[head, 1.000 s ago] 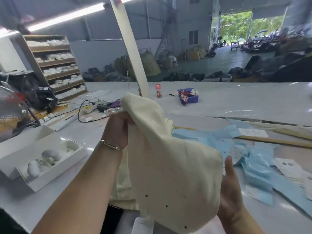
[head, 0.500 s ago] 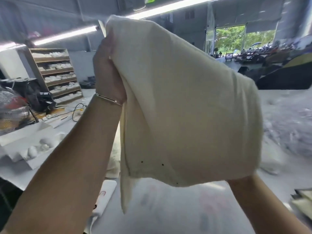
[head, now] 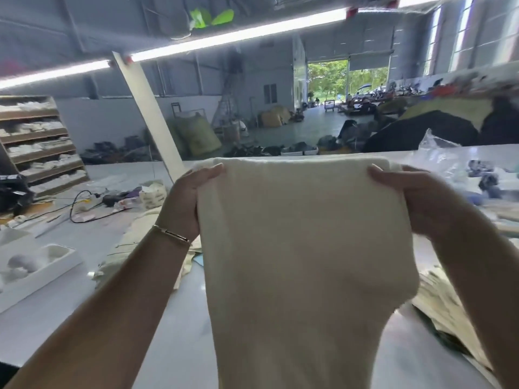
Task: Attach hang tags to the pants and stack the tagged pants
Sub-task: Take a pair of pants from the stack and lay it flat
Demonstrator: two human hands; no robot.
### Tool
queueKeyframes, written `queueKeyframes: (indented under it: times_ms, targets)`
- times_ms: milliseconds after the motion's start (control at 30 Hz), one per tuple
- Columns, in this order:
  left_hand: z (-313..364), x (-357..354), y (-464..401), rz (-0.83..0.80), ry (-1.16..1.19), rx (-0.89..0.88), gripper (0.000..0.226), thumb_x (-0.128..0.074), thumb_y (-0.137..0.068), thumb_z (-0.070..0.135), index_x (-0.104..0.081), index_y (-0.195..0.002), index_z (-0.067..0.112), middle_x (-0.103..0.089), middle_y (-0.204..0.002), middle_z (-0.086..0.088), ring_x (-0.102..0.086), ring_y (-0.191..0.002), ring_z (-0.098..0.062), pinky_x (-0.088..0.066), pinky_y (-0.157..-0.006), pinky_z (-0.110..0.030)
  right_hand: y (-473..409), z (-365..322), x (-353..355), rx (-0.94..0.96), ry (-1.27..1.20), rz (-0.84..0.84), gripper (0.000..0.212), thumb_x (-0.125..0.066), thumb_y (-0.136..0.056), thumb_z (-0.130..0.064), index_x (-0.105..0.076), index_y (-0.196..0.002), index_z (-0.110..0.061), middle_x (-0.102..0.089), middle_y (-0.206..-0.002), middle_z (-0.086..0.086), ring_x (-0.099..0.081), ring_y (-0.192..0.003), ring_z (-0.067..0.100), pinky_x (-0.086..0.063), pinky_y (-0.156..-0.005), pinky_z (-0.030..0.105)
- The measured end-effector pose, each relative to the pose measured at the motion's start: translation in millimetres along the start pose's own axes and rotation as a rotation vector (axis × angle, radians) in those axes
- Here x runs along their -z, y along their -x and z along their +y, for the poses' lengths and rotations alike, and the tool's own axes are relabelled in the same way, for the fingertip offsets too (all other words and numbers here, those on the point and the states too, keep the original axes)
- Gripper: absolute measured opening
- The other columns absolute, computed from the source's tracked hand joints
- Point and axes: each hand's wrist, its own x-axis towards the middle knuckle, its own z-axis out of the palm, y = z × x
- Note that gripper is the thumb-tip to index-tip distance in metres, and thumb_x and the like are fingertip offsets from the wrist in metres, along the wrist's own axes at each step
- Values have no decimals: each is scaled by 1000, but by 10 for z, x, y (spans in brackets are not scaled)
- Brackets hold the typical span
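Above table (head: 174, 341): one cream pants (head: 303, 248) (two hands (head: 185, 203) gripping).

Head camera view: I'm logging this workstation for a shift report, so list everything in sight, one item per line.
pants: one, cream, held up in the air at centre, gripped at both top corners
table: one, white, under and around the arms
tray: one, white, left on the table, pale items inside
cable: one, black, looped on the table at left
shelving: one wooden unit, far left, stacked with pale goods
plastic bag: one, clear, right on the table
light tubes: a white run overhead
left hand: grips the pants' top left corner, gold bracelet on the wrist
right hand: grips the top right corner
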Motion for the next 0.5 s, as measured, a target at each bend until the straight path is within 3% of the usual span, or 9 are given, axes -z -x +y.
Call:
queueKeyframes:
  times_ms: [100,200,267,333,400,500]
  targets:
    - [168,93,-96,40,-160,-38,14,-73,-66,11,-76,-79,11,-73,-77,-10,-70,-68,-25,-57,-61,-32,-8,-114,-68,74,35,125,30,-57,-81,-19,-67,-104,-3,-73,-82,11,-71,-68,21,-58,-59,30]
    - [323,191,-213,98,-417,-109,25,-81,-64,5,-63,-78,13,-68,-81,-6,-65,-73,-24,-56,-66,-35,-18,-113,-219,156,12,189,20,-60,-80,-19,-76,-85,-10,-73,-77,6,-71,-67,18,-57,-57,29]
    - [331,252,-277,273,-688,-180,40,-85,-67,13,-54,-92,18,-66,-87,-5,-63,-80,-24,-54,-75,-41,-41,-91,-326,160,25,215,17,-62,-79,-20,-76,-82,-11,-73,-77,6,-71,-67,18,-57,-58,29]
    - [308,276,-270,369,-976,-322,57,-82,-67,33,-51,-113,20,-62,-97,-2,-61,-91,-23,-52,-81,-39,-88,-72,-425,146,34,204,19,-61,-81,-19,-72,-92,-8,-73,-79,6,-71,-69,19,-58,-61,30]
    - [300,228,-232,220,-1131,-458,76,-72,-64,58,-49,-128,25,-50,-119,4,-49,-110,-14,-43,-93,-32,-136,-62,-515,129,55,191,17,-60,-84,-17,-71,-92,-8,-73,-78,6,-71,-70,19,-58,-61,31]
    - [272,8,-243,-253,-1357,-431,98,-58,-55,84,-47,-138,33,-35,-150,3,-26,-137,-11,-23,-112,-38,-164,-47,-566,112,140,142,14,-61,-84,-17,-74,-85,-11,-72,-76,5,-69,-68,19,-58,-60,29]
